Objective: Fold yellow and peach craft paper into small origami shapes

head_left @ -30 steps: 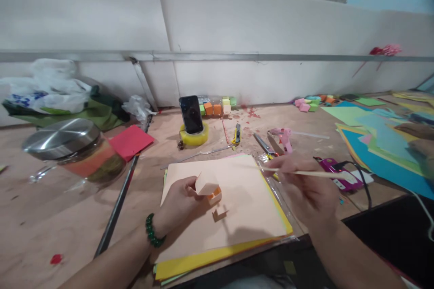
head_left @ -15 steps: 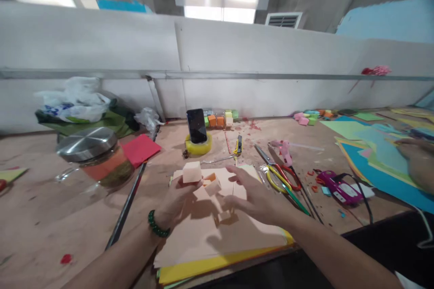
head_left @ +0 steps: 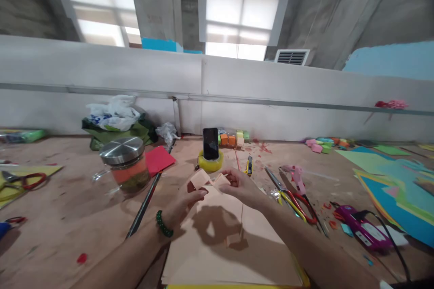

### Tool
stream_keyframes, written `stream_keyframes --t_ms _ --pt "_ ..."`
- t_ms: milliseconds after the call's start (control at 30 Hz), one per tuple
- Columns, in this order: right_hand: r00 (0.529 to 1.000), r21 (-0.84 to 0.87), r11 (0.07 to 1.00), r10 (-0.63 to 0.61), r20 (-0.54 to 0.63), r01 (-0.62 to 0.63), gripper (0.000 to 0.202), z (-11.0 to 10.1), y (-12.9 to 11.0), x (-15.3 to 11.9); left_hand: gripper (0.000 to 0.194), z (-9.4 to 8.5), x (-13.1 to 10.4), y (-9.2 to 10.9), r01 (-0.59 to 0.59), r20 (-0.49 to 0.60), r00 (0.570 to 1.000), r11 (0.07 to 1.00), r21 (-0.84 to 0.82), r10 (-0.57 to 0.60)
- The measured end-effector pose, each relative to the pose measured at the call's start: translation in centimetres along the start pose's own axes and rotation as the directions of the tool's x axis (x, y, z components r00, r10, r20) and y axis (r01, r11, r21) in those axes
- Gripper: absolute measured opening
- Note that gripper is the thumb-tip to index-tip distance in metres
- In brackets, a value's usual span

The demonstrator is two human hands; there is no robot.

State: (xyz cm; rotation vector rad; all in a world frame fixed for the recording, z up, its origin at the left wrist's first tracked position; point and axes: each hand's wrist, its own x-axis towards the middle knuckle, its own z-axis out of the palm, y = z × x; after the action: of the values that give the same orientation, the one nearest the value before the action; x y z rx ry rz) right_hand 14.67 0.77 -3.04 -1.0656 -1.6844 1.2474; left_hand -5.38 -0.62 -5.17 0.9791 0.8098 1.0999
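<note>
A long white partition [head_left: 271, 81] backs a brown tabletop [head_left: 81, 216], where a stack of pale peach paper [head_left: 264, 259] lies at near center. Overlapping blue and green sheets [head_left: 407, 214] spread across the right side, while a clear glass jar [head_left: 130, 174] with a steel lid stands at left, in front of a white plastic bag [head_left: 117, 113]. Above the far part of the stack, the left hand [head_left: 185, 201], a green bead bracelet [head_left: 164, 224] at its wrist, pinches a peach folded-paper box [head_left: 200, 179] between thumb and fingers. The right hand [head_left: 242, 187] pinches a second peach paper piece [head_left: 222, 181] just beside it; whether the two pieces touch is unclear. To the right lie a purple plastic device [head_left: 361, 230] with a black cord, silver-bladed scissors [head_left: 278, 179] and a pink glue gun [head_left: 296, 178]. A flat red paper square [head_left: 158, 159] rests just right of the jar. Beyond the hands, a black phone [head_left: 210, 144] leans upright on a yellow tape roll [head_left: 210, 163], near small orange paper cubes [head_left: 227, 139]. A small peach paper piece [head_left: 233, 240] sits on the stack, nearer than the hands.
</note>
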Motion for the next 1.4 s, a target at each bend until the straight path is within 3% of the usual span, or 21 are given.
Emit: stream_keyframes --t_ms 133,233,333,400,567,733,833,1100,1400 --pt "1.0 0.033 0.999 -0.03 -0.002 0.03 0.034 0.0 1.4 0.3 0.064 -0.3 0.4 -0.2 -0.045 0.032 0.998 0.999 0.02 0.045" --pt "0.999 0.087 0.996 -0.033 -0.019 0.034 0.04 0.1 2.5 0.7 0.057 -0.6 0.8 -0.6 -0.069 0.071 0.995 0.993 0.092 0.063" --pt "0.998 0.146 0.988 -0.031 -0.057 0.039 0.051 0.1 2.9 1.5 0.06 -1.0 1.1 -1.1 -0.042 0.022 0.999 0.989 0.144 0.04" --pt "0.996 0.164 0.985 -0.049 -0.07 0.06 0.052 0.1 2.7 2.2 0.062 -1.2 1.2 -1.2 -0.017 0.002 1.0 0.993 0.116 0.017" --pt "0.997 0.13 0.988 -0.076 -0.028 0.079 0.043 0.5 1.2 3.3 0.044 -1.1 1.3 -0.6 -0.05 0.032 0.998 0.998 -0.026 0.05" --pt "0.996 0.185 0.979 -0.085 -0.037 0.091 0.045 1.3 1.0 3.3 0.063 -1.1 1.2 -0.6 -0.064 -0.024 0.998 0.995 -0.078 0.062" --pt "0.999 0.21 0.976 -0.051 0.005 0.049 0.049 1.2 1.4 3.1 0.061 -1.1 1.2 -1.0 -0.056 -0.04 0.998 0.995 -0.082 0.053" --pt "0.999 0.17 0.985 -0.039 0.029 0.033 0.049 0.5 1.7 3.4 0.053 -0.7 1.1 -1.1 -0.052 -0.019 0.999 0.996 -0.07 0.051" --pt "0.991 0.049 0.99 -0.128 -0.036 0.129 0.036 0.8 2.7 3.4 0.059 -0.5 1.1 -1.0 -0.068 -0.078 0.994 0.997 0.039 0.071"
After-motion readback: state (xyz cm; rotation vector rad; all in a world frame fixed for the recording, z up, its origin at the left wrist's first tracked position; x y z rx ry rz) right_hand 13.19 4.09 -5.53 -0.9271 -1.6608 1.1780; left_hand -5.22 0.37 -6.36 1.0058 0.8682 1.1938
